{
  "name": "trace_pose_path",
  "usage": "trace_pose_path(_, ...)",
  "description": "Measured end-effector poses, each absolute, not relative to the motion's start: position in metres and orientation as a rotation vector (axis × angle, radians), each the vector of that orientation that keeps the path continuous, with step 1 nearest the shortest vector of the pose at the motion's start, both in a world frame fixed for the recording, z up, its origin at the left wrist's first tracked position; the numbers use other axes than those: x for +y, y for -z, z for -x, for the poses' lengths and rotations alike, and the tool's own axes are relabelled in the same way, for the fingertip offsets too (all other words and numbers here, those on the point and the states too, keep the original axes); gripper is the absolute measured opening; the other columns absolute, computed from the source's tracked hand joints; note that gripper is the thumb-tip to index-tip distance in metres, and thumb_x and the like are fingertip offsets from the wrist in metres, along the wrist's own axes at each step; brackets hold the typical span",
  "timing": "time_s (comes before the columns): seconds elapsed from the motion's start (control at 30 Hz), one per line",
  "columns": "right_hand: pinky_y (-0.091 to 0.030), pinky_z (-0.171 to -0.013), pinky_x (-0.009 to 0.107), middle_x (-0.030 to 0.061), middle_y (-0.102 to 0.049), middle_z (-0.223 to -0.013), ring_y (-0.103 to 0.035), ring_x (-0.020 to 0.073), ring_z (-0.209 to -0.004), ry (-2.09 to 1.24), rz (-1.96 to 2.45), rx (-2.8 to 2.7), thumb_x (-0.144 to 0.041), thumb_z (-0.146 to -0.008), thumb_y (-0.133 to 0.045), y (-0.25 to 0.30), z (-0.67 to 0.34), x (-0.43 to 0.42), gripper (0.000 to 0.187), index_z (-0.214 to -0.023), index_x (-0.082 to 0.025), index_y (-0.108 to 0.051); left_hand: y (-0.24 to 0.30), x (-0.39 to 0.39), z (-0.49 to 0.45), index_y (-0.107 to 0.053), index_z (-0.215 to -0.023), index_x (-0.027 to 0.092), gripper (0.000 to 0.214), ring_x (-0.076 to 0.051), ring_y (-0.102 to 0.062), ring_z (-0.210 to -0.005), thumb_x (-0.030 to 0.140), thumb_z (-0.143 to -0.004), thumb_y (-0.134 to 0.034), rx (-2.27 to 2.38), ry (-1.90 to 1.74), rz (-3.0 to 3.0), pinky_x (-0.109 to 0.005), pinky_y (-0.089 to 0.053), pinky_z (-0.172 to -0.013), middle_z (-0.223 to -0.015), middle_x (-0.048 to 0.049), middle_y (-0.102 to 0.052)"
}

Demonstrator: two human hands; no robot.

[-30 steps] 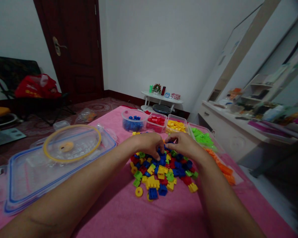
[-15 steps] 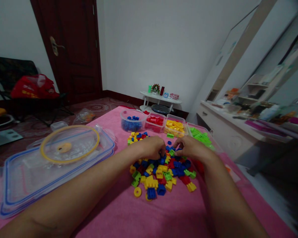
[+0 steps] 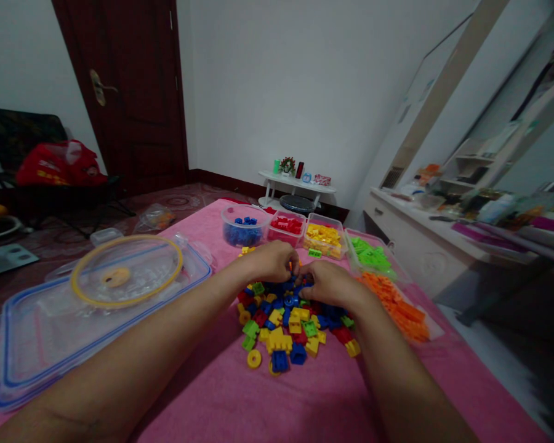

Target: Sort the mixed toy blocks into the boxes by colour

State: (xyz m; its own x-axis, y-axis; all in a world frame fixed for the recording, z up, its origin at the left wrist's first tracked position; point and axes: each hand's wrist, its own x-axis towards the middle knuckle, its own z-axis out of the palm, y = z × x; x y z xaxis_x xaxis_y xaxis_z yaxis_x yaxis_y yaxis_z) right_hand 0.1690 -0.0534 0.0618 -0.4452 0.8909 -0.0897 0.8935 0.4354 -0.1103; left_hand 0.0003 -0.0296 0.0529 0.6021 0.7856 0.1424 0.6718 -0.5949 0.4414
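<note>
A loose pile of toy building bricks [image 3: 277,338] in blue, yellow, red and green lies on a pink cloth [image 3: 212,394]. At the pile's far side, my left hand [image 3: 277,261] is bent down with its fingers closed; what they hold is hidden, though a bit of orange shows beside them. My right hand [image 3: 325,282] meets it from the right, its fingers curled low among blue bricks, and its grip is too dim to make out. The two hands' fingertips almost touch.
Behind the pile stand tubs of blue bricks [image 3: 242,232], red bricks [image 3: 286,224], yellow bricks [image 3: 324,237] and green bricks [image 3: 372,255]. Orange bricks [image 3: 399,307] lie right of my right forearm. Clear lids [image 3: 37,332] and a yellow-rimmed round lid [image 3: 180,258] are at left.
My right hand has moved left, toward my left hand, uncovering the orange bricks at right. My left hand has shifted slightly up and left.
</note>
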Motion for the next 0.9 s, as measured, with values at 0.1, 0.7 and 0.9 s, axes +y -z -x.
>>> trace_pose_path(0.1, -0.034, -0.054, 0.022, -0.0002, -0.067, -0.075, -0.058, 0.0145, -0.066, 0.24, -1.65, 2.658, -0.025, -0.062, -0.063, -0.063, -0.172, -0.052, 0.017, -0.078, -0.023, -0.069, -0.053, -0.02, 0.001, -0.069, -0.086, 0.013, 0.031, -0.009, -0.052, -0.054, 0.01, -0.06, -0.054, 1.197, -0.62, -2.174, -0.017, -0.036, -0.048, -0.065, -0.001, -0.063)
trace_pose_path(0.7, -0.042, -0.063, 0.026, 0.0043, -0.068, -0.082, -0.056, 0.0142, -0.066, 0.258, -2.203, 3.244, -0.03, -0.069, -0.06, -0.069, -0.16, -0.044, 0.02, -0.084, -0.017, -0.067, -0.046, -0.015, -0.006, -0.054, -0.084, 0.011, 0.029, -0.01, -0.058, -0.058, 0.037, -0.085, -0.043, 0.624, -0.759, -0.607, -0.018, -0.052, -0.051, -0.068, -0.005, -0.056)
trace_pose_path(0.9, -0.046, -0.068, 0.028, 0.006, -0.065, -0.093, -0.058, 0.015, -0.072, 0.335, -2.063, 3.357, -0.031, -0.067, -0.067, -0.064, -0.157, -0.042, 0.033, -0.097, -0.017, -0.065, -0.045, -0.018, -0.008, -0.057, -0.092, 0.01, 0.042, -0.008, -0.058, -0.056, 0.049, -0.088, -0.04, 0.542, -0.729, -0.625, -0.018, -0.052, -0.05, -0.07, -0.0037, -0.058)
